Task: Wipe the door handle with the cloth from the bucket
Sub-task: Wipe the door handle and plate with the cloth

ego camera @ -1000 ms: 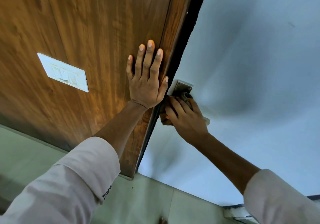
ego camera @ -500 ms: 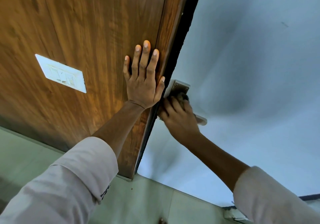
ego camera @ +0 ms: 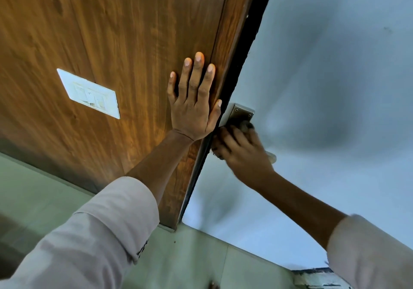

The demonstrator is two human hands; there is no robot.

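Note:
A metal door handle on a screwed plate (ego camera: 241,112) sits on the pale grey door (ego camera: 335,87); the lever tip (ego camera: 271,157) pokes out beyond my right hand. My right hand (ego camera: 242,152) is closed over the lever, pressing a dark cloth (ego camera: 245,127) against it; only a small bunched bit of cloth shows above my fingers. My left hand (ego camera: 194,107) lies flat, fingers spread, on the brown wooden panel (ego camera: 123,42) just left of the door's edge. It holds nothing. No bucket is in view.
A white switch plate (ego camera: 89,93) is set in the wooden panel to the left. A dark gap (ego camera: 245,49) runs between panel and door. Pale green floor tiles (ego camera: 201,262) lie below.
My right hand with the cloth has shifted slightly along the handle near the plate, and the view has drifted a little. My left hand stays flat on the wood.

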